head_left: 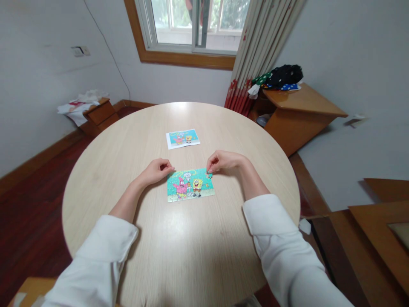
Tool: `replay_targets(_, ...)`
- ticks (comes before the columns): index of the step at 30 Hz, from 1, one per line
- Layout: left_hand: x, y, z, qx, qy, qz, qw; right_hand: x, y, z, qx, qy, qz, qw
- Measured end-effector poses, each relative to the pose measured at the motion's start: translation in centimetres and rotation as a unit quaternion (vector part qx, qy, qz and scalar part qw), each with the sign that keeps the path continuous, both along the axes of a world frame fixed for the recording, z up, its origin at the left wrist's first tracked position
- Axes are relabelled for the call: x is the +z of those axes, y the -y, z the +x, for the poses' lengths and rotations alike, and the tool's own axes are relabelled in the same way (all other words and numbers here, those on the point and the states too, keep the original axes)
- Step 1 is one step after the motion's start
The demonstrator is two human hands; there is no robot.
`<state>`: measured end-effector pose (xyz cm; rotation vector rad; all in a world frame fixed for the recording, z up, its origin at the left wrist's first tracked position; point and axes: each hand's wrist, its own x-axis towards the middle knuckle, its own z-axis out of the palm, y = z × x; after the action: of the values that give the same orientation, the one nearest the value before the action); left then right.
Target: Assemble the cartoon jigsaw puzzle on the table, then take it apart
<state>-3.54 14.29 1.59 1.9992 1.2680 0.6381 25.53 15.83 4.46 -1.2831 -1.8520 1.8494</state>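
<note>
A jigsaw puzzle point(188, 187) with a pink starfish and a yellow sponge figure on turquoise lies flat on the table. Around its upper right corner a small gap lets the table show through. My right hand point(222, 162) pinches a small puzzle piece point(209, 174) right at that gap. At the upper left corner, my left hand point(157, 170) is closed, its thumb and fingertips resting on the puzzle's edge. Beyond the puzzle lies a printed picture sheet point(184, 138) with the same figures.
Everything sits on a round pale wooden table point(179, 256). Behind it are a window point(194, 25) and a long curtain point(255, 47). A wooden cabinet point(297, 111) with dark cloths stands at the right, and a small drawer unit point(100, 117) at the left.
</note>
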Motion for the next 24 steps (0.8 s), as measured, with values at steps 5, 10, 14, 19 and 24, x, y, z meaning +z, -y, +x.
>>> replay_targets(5,-0.1,-0.1,-0.1,0.003,0.002,0.002,1.0,-0.2,-0.3,-0.4,0.016,0.022,0.017,0.999)
replay_targets(10,-0.2,-0.1,-0.1,0.0,0.008,0.004,1.0,-0.2,-0.2,-0.6,0.015,0.032,0.034,0.999)
replay_targets(14,-0.2,-0.1,-0.1,0.0,0.004,0.008,1.0,-0.2,-0.3,-0.7,0.014,0.055,0.052,0.997)
replay_targets(19,-0.3,-0.2,-0.1,-0.001,0.005,0.011,1.0,-0.4,-0.4,-1.1,0.021,0.085,0.066,0.994)
replay_targets(24,-0.3,-0.2,-0.1,0.0,0.011,0.012,1.0,-0.3,-0.5,-1.4,0.041,0.127,0.102,0.986)
